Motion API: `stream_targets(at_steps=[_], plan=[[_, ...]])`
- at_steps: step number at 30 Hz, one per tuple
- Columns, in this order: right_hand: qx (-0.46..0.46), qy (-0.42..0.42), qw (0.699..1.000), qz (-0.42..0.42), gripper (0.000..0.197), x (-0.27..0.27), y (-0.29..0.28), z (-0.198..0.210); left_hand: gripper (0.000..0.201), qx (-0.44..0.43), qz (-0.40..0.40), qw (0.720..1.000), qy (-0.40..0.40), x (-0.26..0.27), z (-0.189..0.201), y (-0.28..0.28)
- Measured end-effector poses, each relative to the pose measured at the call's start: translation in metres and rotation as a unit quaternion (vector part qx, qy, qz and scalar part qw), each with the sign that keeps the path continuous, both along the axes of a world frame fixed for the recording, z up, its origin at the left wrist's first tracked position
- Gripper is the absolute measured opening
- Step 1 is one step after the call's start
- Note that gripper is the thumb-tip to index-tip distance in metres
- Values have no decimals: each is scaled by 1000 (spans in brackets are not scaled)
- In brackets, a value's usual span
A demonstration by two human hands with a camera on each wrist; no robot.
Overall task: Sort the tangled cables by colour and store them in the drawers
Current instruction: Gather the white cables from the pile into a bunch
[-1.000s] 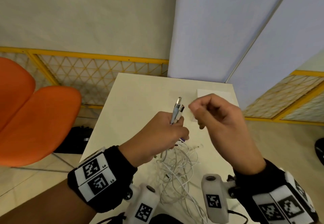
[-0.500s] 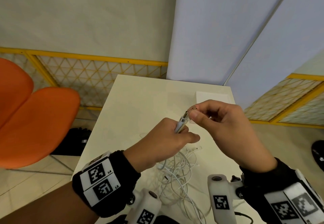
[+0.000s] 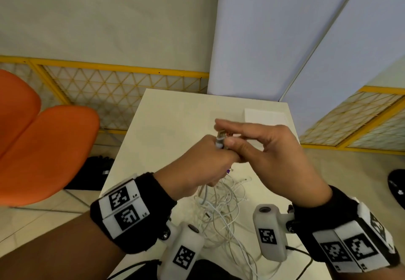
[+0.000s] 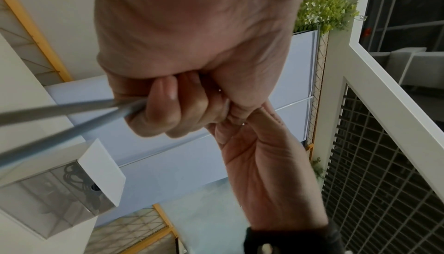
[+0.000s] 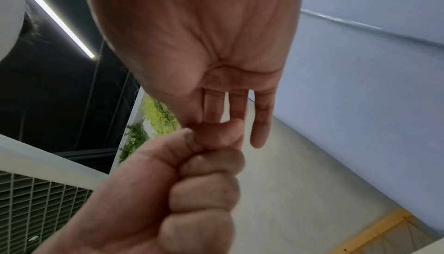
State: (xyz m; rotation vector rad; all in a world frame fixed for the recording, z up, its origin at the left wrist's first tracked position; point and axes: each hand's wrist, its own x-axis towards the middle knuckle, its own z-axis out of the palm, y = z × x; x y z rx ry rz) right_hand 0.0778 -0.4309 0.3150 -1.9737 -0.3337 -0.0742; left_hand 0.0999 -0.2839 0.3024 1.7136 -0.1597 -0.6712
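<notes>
A tangle of white cables (image 3: pixel 221 205) lies on the cream table (image 3: pixel 171 122) in the head view. My left hand (image 3: pixel 215 155) is raised above it as a fist and grips two pale grey cable ends (image 4: pixel 72 113), whose plugs (image 3: pixel 220 140) stick up out of it. My right hand (image 3: pixel 223 134) meets it from the right. Its thumb and forefinger pinch the plug tips while its other fingers (image 5: pixel 260 125) stay straight. The white drawer unit (image 3: pixel 265 115) stands at the table's far right. One of its translucent drawers (image 4: pixel 60 187) holds a dark cable.
An orange chair (image 3: pixel 43 148) stands left of the table with a black bag (image 3: pixel 92 174) on the floor beside it. A yellow mesh fence (image 3: pixel 122 82) and pale blue panels (image 3: pixel 274 39) close off the far side. The table's left edge runs close to my left forearm.
My right hand has moved left to the left fist and taken the plug tips between thumb and forefinger. The left hand has kept its grip on the cable ends.
</notes>
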Motion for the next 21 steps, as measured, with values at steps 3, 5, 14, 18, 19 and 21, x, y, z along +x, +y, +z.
stream_targets(at_steps=[3, 5, 14, 18, 19, 21], plan=[[71, 103, 992, 15, 61, 4, -1, -9, 41, -74, 20, 997, 16, 4, 13, 1], [100, 170, 977, 86, 66, 2, 3, -17, 52, -146, 57, 987, 22, 9, 25, 2], [-6, 292, 955, 39, 55, -19, -45, -60, 60, -219, 41, 974, -36, 26, 46, 36], [-25, 392, 918, -55, 57, -35, -108, -116, 59, -264, -3, 964, -29, 25, 50, 55], [-32, 414, 906, -77, 57, -43, -122, -135, 60, -275, -8, 961, -30, 24, 51, 58], [-58, 447, 885, -119, 53, -63, -148, -173, 61, -293, -12, 955, -38, 23, 52, 61]])
